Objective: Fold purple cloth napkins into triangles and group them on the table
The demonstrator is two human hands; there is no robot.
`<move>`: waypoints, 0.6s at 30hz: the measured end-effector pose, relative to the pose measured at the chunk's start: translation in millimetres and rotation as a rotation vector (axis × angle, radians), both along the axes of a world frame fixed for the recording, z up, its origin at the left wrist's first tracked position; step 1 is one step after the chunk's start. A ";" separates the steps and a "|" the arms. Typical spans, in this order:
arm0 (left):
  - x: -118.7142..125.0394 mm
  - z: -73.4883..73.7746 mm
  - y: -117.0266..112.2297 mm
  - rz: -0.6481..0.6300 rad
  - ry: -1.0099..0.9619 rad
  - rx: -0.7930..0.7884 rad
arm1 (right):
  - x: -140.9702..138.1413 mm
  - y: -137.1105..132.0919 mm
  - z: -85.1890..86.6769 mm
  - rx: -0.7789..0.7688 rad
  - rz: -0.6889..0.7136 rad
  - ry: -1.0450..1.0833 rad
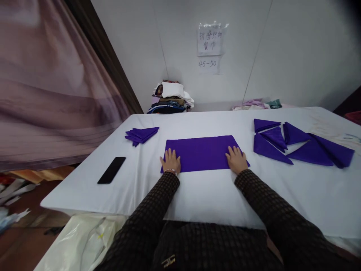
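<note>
A purple cloth napkin (204, 153) lies flat on the white-covered table (197, 195), spread as a wide rectangle in front of me. My left hand (171, 162) rests flat on its left end, fingers spread. On its right end lies my right hand (236, 160), palm down with the fingers apart. Neither hand grips the cloth. To the left sits a small stack of purple cloths folded to points (142, 134). Several purple cloths folded into triangles (296, 140) lie on the right side of the table.
A black phone (112, 170) lies at the table's left. Behind the table, a pile of folded clothes (170, 97) stands by the wall, and more fabric (254, 104) shows farther right. A pinkish curtain (53, 86) hangs at left. Paper signs (210, 41) are on the wall.
</note>
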State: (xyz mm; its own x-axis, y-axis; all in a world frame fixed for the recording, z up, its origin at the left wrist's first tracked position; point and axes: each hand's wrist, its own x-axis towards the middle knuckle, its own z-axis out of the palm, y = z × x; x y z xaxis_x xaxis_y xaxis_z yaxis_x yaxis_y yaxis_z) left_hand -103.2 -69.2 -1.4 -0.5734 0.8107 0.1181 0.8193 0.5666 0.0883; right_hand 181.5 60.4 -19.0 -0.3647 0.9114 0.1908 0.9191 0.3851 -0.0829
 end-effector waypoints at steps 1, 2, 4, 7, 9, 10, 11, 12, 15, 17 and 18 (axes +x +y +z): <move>-14.2 1.0 -9.6 0.041 0.019 -0.019 | 9.2 3.2 -0.4 0.003 -0.006 -0.012; -26.5 1.6 -18.3 0.075 0.038 -0.034 | 17.0 5.9 -0.8 0.006 -0.008 -0.022; -43.6 1.7 -31.4 0.110 0.067 -0.059 | 27.7 9.5 -1.9 0.005 -0.001 -0.042; -52.6 -0.6 -39.3 0.132 0.061 -0.077 | 32.7 11.8 -5.0 0.002 0.005 -0.061; -53.3 -2.4 -39.7 0.164 0.006 -0.091 | 32.6 13.0 -7.5 -0.008 -0.005 -0.062; -53.9 -2.9 -39.5 0.180 -0.026 -0.096 | 32.7 13.9 -8.7 -0.016 -0.010 -0.063; -54.8 -2.9 -39.4 0.194 -0.056 -0.098 | 33.4 15.1 -9.5 -0.023 -0.011 -0.065; -56.1 -2.4 -39.4 0.205 -0.079 -0.098 | 34.3 16.3 -9.9 -0.033 -0.012 -0.067; -56.8 3.1 -37.1 0.232 -0.112 -0.084 | 33.3 17.4 -5.9 -0.077 -0.036 -0.065; -47.2 8.5 -29.6 0.238 -0.098 -0.053 | 20.7 12.0 1.4 -0.098 -0.086 -0.052; -37.6 11.0 -23.2 0.211 -0.074 -0.023 | 8.6 6.6 6.0 -0.094 -0.100 -0.042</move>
